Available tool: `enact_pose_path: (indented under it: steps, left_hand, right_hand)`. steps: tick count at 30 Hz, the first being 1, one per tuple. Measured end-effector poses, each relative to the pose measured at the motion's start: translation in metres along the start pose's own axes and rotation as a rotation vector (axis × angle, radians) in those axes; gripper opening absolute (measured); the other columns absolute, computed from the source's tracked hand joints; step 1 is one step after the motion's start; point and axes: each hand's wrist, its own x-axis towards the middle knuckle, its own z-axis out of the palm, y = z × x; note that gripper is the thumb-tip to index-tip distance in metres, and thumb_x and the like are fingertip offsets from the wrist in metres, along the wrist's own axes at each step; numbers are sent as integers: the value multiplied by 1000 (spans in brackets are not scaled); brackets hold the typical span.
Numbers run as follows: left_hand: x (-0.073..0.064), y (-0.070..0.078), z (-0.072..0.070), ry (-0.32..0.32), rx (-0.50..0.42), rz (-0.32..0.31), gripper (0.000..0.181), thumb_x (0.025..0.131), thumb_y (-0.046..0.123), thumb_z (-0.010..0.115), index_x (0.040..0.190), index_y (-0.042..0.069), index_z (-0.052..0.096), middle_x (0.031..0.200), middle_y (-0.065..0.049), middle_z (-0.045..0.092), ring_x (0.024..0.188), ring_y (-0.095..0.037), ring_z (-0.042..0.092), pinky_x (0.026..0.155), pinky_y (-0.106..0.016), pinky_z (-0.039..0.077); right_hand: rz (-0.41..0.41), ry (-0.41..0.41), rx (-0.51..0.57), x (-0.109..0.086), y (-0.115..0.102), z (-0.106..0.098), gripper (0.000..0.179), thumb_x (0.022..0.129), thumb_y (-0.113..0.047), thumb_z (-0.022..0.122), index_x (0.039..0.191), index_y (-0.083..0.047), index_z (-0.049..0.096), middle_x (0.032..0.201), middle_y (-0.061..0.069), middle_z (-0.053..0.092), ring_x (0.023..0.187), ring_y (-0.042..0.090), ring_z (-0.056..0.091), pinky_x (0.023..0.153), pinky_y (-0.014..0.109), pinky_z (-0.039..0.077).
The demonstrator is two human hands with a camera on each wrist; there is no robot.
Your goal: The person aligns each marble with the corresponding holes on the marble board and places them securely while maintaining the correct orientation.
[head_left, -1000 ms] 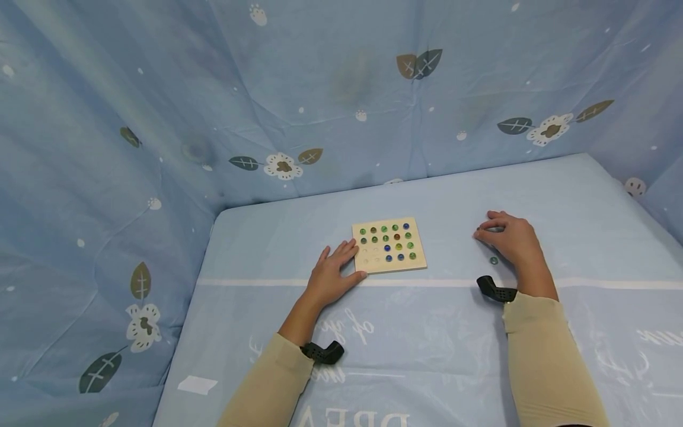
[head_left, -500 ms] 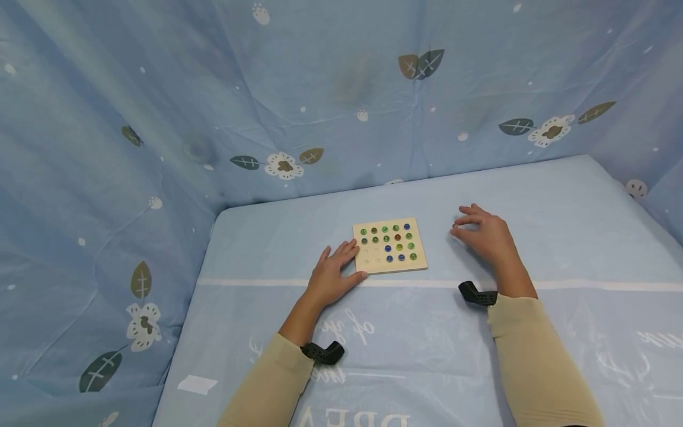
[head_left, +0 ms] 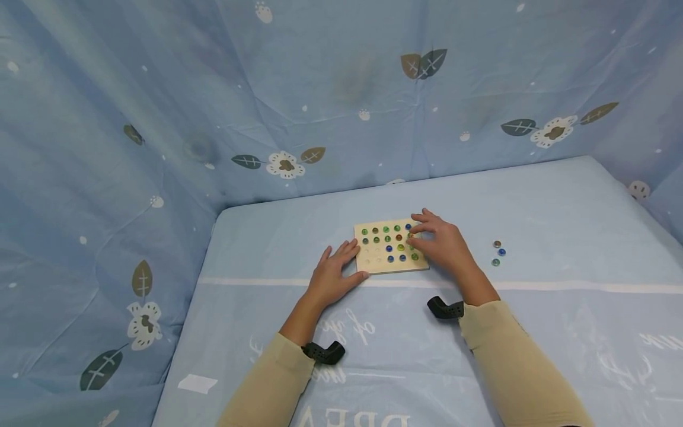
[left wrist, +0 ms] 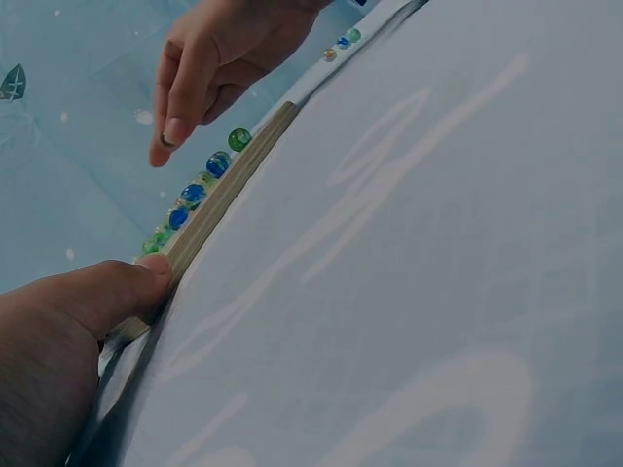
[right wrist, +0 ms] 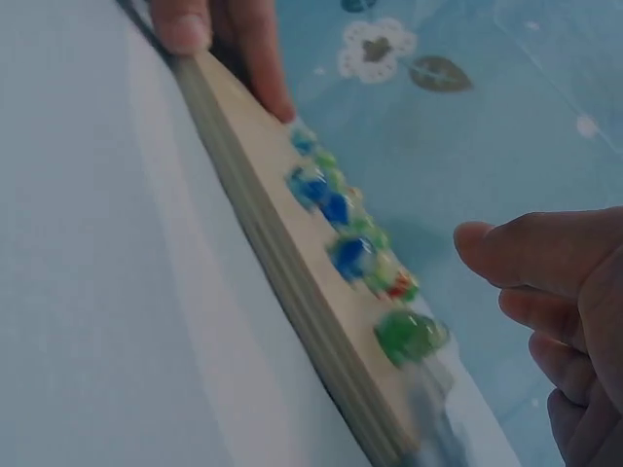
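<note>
A light wooden board (head_left: 373, 265) lies on the table, with rows of green, blue, brown and yellow marbles seated in its hollows. Several hollows at its front left hold nothing. My left hand (head_left: 332, 277) rests at the board's left side, fingers straight and spread, the thumb against the front corner. Over the board's right side, my right hand (head_left: 443, 243) has thumb and fingers brought together round a small marble (left wrist: 167, 142), mostly hidden by the fingertips. Green marbles (right wrist: 409, 336) and blue marbles (right wrist: 350, 255) stand up from the board below the right hand.
Three loose marbles, a brown one (head_left: 497, 244), a blue one (head_left: 501, 252) and a green one (head_left: 495, 262), lie on the blue tablecloth (head_left: 576, 237) to the right. A white patch (head_left: 197, 384) is at the front left. Patterned fabric (head_left: 341, 89) hangs behind the table.
My right hand has moved left from beside the loose marbles to the board's right side, carrying a marble. The three loose ones are uncovered now. The left hand has stayed still.
</note>
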Motion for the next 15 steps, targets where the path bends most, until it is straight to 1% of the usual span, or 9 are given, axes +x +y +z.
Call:
enact_pose_path:
  steps: [6,10,15]
  left_hand:
    - [1,0,0,-8,15,-1,73,83,57,61,145,25,38,151,16,28,141,-7,25,119,-40,9]
    - [1,1,0,-21,38,-5,73,84,57,59,146,25,37,152,15,27,142,-8,24,119,-41,9]
    - [1,2,-1,-34,66,-15,75,85,58,57,147,23,35,154,13,24,143,-9,21,120,-41,8]
  right_hand:
    - [-82,-26,-27,-2,-11,19,22,82,-26,74,98,-12,74,139,3,52,141,23,29,112,51,28]
    - [-123,-40,-53,-2,-15,29,18,83,-27,72,94,-13,74,138,3,52,141,23,28,114,50,26]
    - [-167,-36,-76,-2,-19,38,19,83,-27,72,93,-11,74,137,6,53,141,25,29,115,50,24]
